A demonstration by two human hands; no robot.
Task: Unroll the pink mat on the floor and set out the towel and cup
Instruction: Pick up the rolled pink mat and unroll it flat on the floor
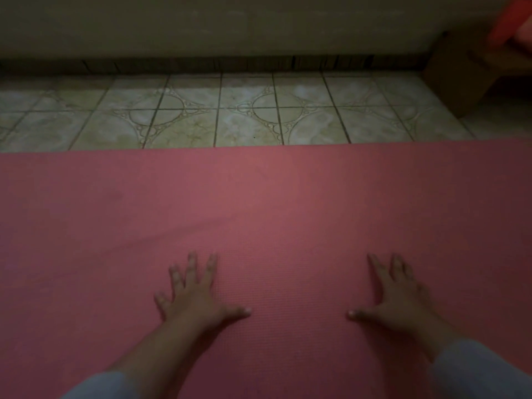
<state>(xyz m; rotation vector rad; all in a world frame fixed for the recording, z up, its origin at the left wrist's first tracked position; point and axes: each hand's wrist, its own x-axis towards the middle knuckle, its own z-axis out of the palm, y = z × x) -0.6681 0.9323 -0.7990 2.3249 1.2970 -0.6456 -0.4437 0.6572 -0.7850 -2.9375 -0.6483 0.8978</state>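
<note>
Pink mat point(288, 203) lies flat under 2 spread hands, left hand point(195, 298) and right hand point(400, 295), fingers point(211, 263) splayed apart, gripping nothing. Beyond its far edge: patterned floor tiles point(244, 116), a wall, a cardboard box point(460, 73).

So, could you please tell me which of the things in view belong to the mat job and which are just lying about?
Part of the job:
- pink mat, spread flat on the tiled floor
- left hand and right hand, both pressed flat on the mat, fingers spread

Just lying about:
- cardboard box by the wall
- something red above it, too blurred to identify

No towel or cup is in view.
</note>
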